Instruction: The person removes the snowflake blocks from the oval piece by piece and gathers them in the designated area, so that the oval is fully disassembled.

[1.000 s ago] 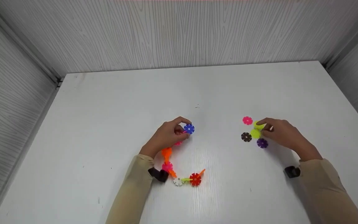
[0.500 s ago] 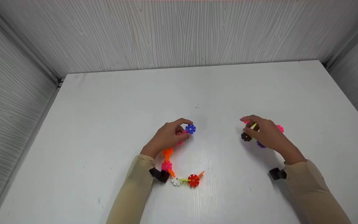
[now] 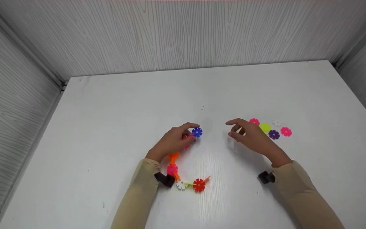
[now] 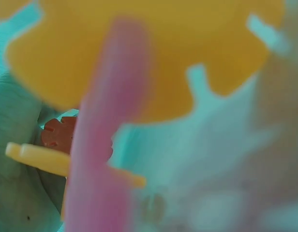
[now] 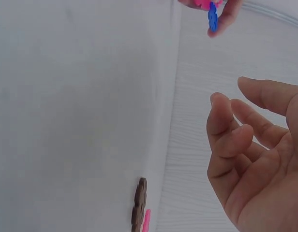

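On the desk [image 3: 233, 200], five loose discs were plainly counted near the right hand [image 3: 254, 137]: one yellow disc [image 3: 265, 127], one purple disc [image 3: 274, 135], one white disc [image 3: 277, 122] and two pink discs [image 3: 286, 131]. One brown disc [image 5: 139, 205] was shown on the desk in the right wrist view.

In the curved chain [image 3: 172, 170], one blue disc [image 3: 197, 132], one white piece [image 3: 181, 185], one yellow-green piece [image 3: 190, 183], one red piece [image 3: 199, 185], at least two pink pieces [image 3: 172, 168] and at least three orange pieces [image 3: 173, 156] were counted; more may have been covered by the left hand [image 3: 171, 140].

The blue disc, at the chain's far end, was pinched by its rim between thumb and index finger of the left hand, the fingers parted only by the disc. The right hand was held between the blue disc and most of the loose discs, well apart from the left; its fingers were loosely bent, its thumb and index finger clearly separated, and nothing was grasped.
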`<state>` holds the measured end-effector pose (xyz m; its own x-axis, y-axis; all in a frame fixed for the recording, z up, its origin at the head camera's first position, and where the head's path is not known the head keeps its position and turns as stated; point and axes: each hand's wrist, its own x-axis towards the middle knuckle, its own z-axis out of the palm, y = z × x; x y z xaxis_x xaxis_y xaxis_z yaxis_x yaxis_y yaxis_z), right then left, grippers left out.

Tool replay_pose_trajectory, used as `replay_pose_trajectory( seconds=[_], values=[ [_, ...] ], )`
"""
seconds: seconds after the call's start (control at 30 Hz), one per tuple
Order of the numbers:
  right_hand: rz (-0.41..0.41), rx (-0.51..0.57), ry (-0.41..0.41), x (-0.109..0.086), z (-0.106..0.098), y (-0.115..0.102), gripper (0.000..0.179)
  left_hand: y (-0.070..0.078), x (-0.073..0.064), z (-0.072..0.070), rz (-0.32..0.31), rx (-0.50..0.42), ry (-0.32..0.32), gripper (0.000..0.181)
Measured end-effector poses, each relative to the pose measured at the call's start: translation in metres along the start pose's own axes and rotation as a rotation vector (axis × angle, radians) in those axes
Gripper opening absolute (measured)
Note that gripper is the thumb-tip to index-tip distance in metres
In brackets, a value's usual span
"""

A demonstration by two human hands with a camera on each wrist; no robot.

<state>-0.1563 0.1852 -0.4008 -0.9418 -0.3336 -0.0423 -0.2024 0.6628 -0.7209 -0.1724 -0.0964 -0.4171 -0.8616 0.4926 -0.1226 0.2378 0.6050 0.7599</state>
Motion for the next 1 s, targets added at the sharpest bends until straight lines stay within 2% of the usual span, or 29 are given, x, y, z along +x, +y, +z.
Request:
replay_pose_trajectory(
  seconds=[0.23, 0.37, 0.57, 0.67, 0.87, 1.0],
  values=[
    [-0.007, 0.012, -0.072, 0.009, 0.016, -0.013, 0.040, -0.003, 0.001, 0.001, 0.010, -0.022, 0.003, 0.039],
    [-0.033, 0.026, -0.099, 0.014, 0.024, -0.022, 0.046, -0.004, 0.002, 0.001, -0.021, -0.055, -0.005, 0.039],
    [-0.100, 0.040, -0.097, 0.017, 0.034, -0.030, 0.052, -0.003, 0.003, 0.001, -0.066, -0.079, -0.007, 0.034],
    [-0.113, 0.038, -0.103, 0.019, 0.037, -0.034, 0.052, -0.003, 0.003, 0.001, -0.053, -0.068, -0.006, 0.029],
    [-0.106, 0.015, -0.136, 0.024, 0.045, -0.040, 0.053, -0.001, 0.002, 0.001, 0.015, -0.045, 0.008, 0.019],
    [-0.109, -0.006, -0.149, 0.026, 0.048, -0.043, 0.052, -0.001, 0.002, 0.001, 0.034, -0.062, 0.005, 0.015]
  ],
)
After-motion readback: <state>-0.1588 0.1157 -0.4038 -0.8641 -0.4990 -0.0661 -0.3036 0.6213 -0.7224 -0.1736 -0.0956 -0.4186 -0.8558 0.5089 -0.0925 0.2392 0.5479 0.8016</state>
